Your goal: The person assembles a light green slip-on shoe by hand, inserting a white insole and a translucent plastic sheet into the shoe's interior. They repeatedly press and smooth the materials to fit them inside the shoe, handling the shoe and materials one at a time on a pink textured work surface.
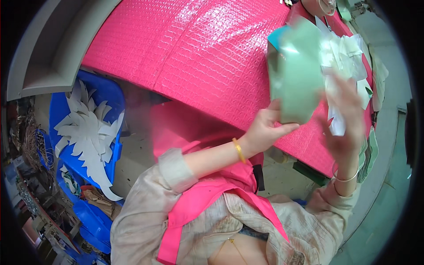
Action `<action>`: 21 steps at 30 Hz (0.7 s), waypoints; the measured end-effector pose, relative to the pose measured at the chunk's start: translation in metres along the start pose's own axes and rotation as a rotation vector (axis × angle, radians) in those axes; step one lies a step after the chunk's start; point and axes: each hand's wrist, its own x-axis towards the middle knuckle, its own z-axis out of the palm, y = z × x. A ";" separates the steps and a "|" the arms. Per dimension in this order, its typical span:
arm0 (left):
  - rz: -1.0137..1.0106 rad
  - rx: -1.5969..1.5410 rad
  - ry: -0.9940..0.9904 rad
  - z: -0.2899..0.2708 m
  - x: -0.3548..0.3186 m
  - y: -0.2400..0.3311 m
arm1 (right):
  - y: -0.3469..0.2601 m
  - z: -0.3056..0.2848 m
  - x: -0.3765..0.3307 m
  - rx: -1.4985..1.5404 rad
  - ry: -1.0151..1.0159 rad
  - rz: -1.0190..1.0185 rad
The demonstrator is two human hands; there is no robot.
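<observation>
A pale green sheet-like piece (299,73), blurred and glossy, is held up over the pink table by my left hand (268,127). The thumb and fingers grip its lower edge. A bit of blue (277,37) shows behind its upper left corner. My right hand (346,117) is raised just right of the green piece, smeared by motion. Its thumb stands apart from the fingers, and nothing shows between them. Behind that hand lies a loose pile of white and pale cut pieces (346,51).
Shiny pink sheeting covers the table (185,48). Left of it, a blue plastic bin (117,104) holds white jagged leaf-shaped cutouts (90,128). A grey open-fronted box (51,53) stands at upper left. Green strips (369,154) hang by the table's right edge. A whitish container (319,6) sits at the far end.
</observation>
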 end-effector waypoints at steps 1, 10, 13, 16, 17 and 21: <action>-0.146 -0.268 0.062 -0.005 -0.004 0.008 | 0.006 0.004 0.006 0.182 0.127 0.159; -0.935 0.549 -0.720 -0.097 -0.039 0.113 | 0.052 0.141 0.034 0.294 -0.256 0.258; 0.278 1.298 0.044 -0.089 0.024 0.120 | 0.033 0.143 0.039 0.091 -0.284 0.155; 0.243 1.509 -0.002 -0.115 0.096 0.076 | 0.016 0.150 0.039 -0.164 -0.292 0.216; 0.168 1.479 0.003 -0.109 0.098 0.074 | 0.019 0.149 0.034 -0.143 -0.255 0.151; -0.003 1.420 0.027 -0.100 0.111 0.092 | 0.030 0.104 0.000 0.056 -0.080 -0.258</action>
